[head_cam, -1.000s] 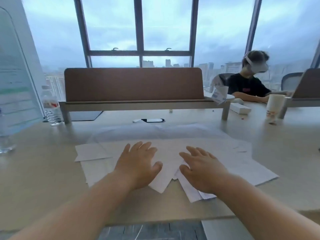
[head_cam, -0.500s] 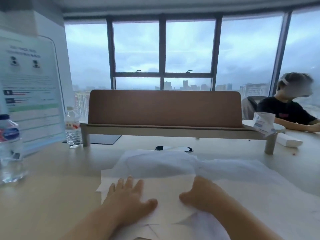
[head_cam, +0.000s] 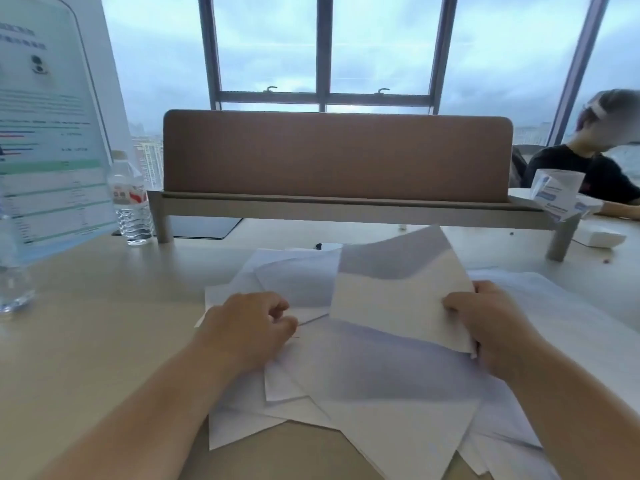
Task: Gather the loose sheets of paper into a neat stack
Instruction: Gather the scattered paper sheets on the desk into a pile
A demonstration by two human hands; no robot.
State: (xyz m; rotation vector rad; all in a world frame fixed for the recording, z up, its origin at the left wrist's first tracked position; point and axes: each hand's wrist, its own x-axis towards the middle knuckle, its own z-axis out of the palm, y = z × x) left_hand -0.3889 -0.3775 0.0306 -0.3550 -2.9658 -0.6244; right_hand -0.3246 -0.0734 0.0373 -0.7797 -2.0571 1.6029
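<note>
My right hand pinches a raised sheet at centre right; my left hand is curled closed on the loose sheets scattered across the table, lower centre.

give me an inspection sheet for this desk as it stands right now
surface: pale beige wooden desk, bare to the left of the papers.
job's things: loose white paper sheets lie fanned and overlapping at odd angles, not yet stacked; one raised white sheet is tilted up off the pile.
clutter: clear plastic water bottle at far left; white paper cup and flat white box at far right.
grippers: left hand curled, knuckles on the papers; right hand pinching the raised sheet's right edge.
cables: nothing seen.
surroundings: brown fabric desk divider, laminated printed sign at left, large windows, a seated person in a black shirt at right.
</note>
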